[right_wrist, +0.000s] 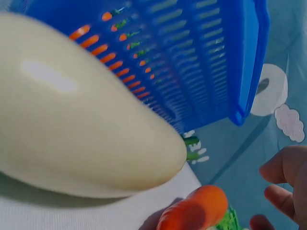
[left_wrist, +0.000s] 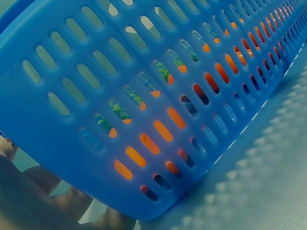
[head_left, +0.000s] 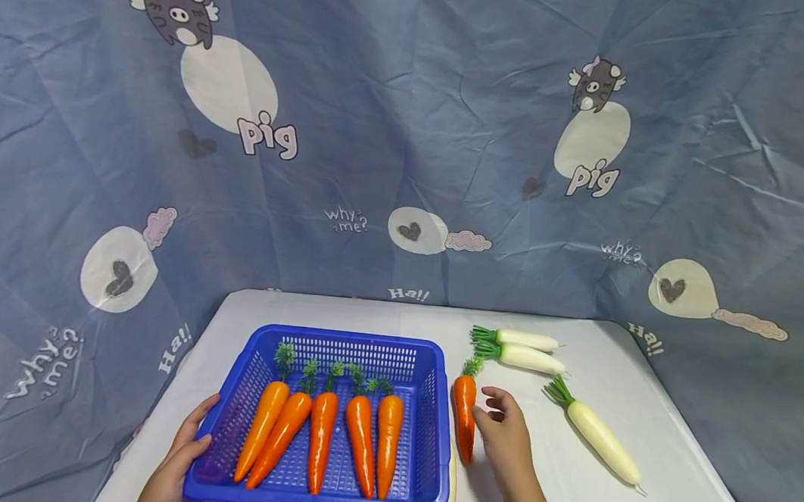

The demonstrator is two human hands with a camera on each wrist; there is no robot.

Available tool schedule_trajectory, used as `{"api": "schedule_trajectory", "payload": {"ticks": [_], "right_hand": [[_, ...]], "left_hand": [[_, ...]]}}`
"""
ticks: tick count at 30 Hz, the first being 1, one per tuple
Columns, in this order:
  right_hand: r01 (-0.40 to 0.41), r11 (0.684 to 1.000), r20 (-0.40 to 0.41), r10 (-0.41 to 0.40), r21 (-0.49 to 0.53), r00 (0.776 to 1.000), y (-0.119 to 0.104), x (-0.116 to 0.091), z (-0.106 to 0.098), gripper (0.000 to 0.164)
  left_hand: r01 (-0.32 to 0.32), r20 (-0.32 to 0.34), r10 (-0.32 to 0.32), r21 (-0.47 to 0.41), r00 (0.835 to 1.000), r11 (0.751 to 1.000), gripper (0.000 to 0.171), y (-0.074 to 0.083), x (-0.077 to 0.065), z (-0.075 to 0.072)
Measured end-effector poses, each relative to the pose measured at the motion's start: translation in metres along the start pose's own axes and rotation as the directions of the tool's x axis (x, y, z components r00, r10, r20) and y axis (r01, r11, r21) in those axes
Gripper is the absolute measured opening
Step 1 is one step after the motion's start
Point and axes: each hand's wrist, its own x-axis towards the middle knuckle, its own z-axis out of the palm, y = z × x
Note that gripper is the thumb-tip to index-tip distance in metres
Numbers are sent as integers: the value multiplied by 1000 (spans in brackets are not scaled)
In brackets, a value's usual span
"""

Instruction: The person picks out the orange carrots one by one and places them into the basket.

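A blue slotted plastic basket (head_left: pixel 222 431) holds several orange carrots (head_left: pixel 321 444) with green tops, laid roughly side by side. My left hand (head_left: pixel 171 462) rests against the basket's left side; in the left wrist view its fingers (left_wrist: pixel 72 201) are partly hidden by the basket wall. Outside the basket on the right, a carrot (head_left: pixel 464 417) lies on the table. My right hand (head_left: pixel 504 438) is just right of this carrot, thumb and fingers apart, with nothing held. A white radish (right_wrist: pixel 81 110) lies against the basket's right side, mostly hidden in the head view.
Two white radishes (head_left: pixel 522 357) with green stems lie together at the back right of the white table (head_left: pixel 568 472). Another radish (head_left: pixel 600 439) lies slanted farther right. A blue patterned cloth (head_left: pixel 407 145) hangs behind and beside the table.
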Motion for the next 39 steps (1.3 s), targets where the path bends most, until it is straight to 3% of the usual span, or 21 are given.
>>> {"api": "schedule_trajectory", "payload": {"ticks": [8, 18, 28, 35, 39], "right_hand": [[7, 1000, 41, -7, -1, 999, 9, 6, -1, 48], [-59, 996, 106, 52, 68, 993, 18, 8, 1, 55], [-37, 998, 172, 29, 46, 985, 24, 13, 1, 63], [23, 1000, 186, -23, 1, 982, 25, 14, 3, 61], [18, 1000, 183, -15, -15, 983, 25, 14, 3, 60]], "left_hand": [[4, 8, -4, -22, 1000, 1000, 55, 0, -1, 0], [9, -7, -9, -4, 1000, 1000, 55, 0, -1, 0], [-26, 36, 27, -18, 999, 1000, 55, -1, 0, -2], [41, -36, -41, 4, 999, 999, 55, 2, -1, 1], [48, -37, -48, 4, 998, 999, 55, 2, -2, 1]]}}
